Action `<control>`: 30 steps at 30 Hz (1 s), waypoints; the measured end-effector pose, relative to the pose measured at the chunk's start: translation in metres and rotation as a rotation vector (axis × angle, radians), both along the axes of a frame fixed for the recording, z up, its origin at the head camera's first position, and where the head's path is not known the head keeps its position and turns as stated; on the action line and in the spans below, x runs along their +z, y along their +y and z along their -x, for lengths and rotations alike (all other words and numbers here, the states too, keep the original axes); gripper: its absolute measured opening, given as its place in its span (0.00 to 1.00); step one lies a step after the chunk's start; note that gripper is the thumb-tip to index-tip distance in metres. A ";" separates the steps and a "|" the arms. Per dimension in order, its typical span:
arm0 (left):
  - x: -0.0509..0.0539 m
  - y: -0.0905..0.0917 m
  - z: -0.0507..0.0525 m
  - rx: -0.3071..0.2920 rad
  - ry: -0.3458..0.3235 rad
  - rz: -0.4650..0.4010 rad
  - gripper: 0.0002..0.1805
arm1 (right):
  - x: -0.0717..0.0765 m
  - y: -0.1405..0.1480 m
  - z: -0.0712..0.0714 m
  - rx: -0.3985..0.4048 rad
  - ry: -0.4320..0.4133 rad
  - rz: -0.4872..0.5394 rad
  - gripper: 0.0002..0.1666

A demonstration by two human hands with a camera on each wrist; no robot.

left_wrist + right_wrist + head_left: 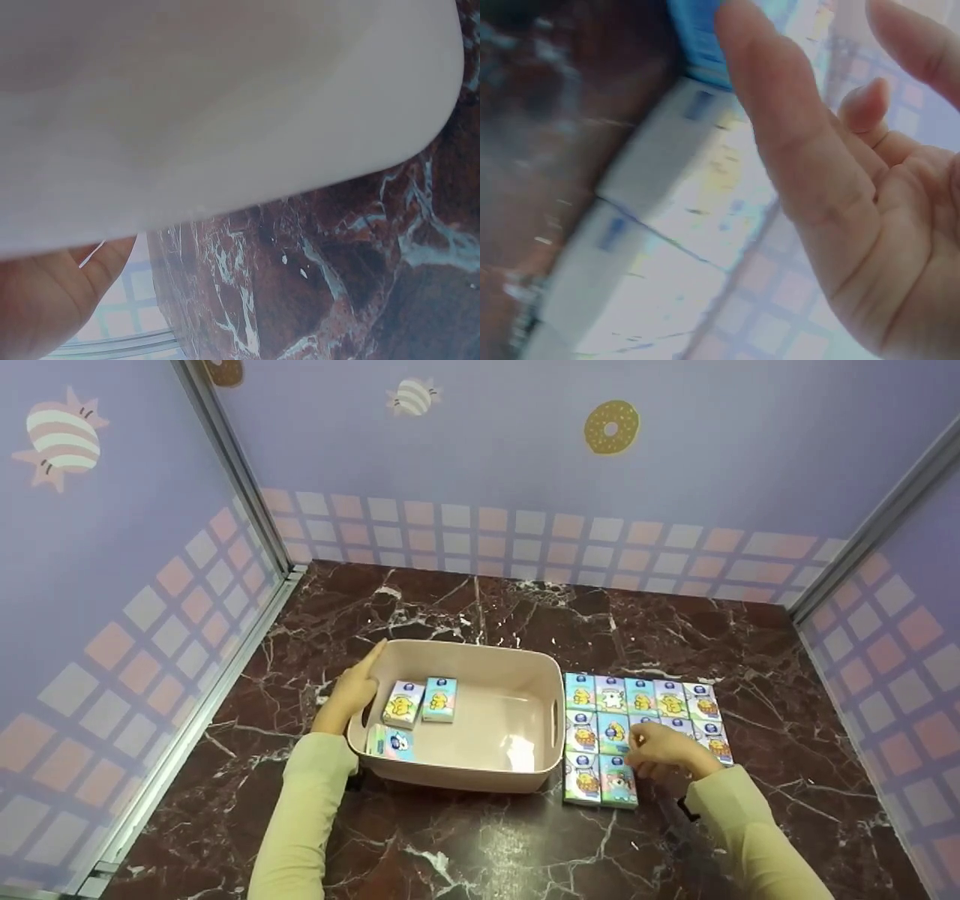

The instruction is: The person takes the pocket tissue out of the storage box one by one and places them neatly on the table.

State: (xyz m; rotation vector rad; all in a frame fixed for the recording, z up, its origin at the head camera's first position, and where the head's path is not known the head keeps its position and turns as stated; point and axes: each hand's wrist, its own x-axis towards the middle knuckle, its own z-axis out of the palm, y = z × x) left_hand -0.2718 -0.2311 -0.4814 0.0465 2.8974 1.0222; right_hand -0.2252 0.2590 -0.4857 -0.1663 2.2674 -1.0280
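Observation:
A beige plastic bin (480, 781) holds three small patterned packs, two upright in the picture (403, 703) (439, 700) and one lower pack (390, 742) at its left end. My left hand (349, 697) rests along the bin's left rim, fingers extended; in the left wrist view the hand (60, 296) lies against the bin wall (225, 112). Right of the bin, packs (582, 776) lie in close rows. Over them is my right hand (664, 746), hiding some. In the right wrist view the hand (885, 225) has its fingers apart, near a blue pack (705, 45).
Under everything is a dark red marbled surface (480, 840) with white veins. Purple panels with a tile pattern (480, 540) stand at the back and both sides, joined by metal strips (187, 720). The bin's right wall stands beside the rows of packs.

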 end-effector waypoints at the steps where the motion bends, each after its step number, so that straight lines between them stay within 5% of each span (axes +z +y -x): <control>1: 0.000 0.000 0.000 -0.004 0.000 -0.002 0.39 | 0.005 -0.002 0.002 -0.002 0.006 0.001 0.12; 11: -0.001 0.001 0.001 -0.001 0.003 0.014 0.39 | 0.045 -0.029 0.018 0.082 0.144 0.128 0.08; 22: -0.001 0.000 0.001 0.000 0.005 -0.002 0.39 | 0.082 -0.071 0.026 0.036 0.254 0.260 0.10; 30: -0.001 0.000 0.001 -0.005 0.028 0.013 0.39 | 0.096 -0.099 0.036 0.021 0.313 0.379 0.10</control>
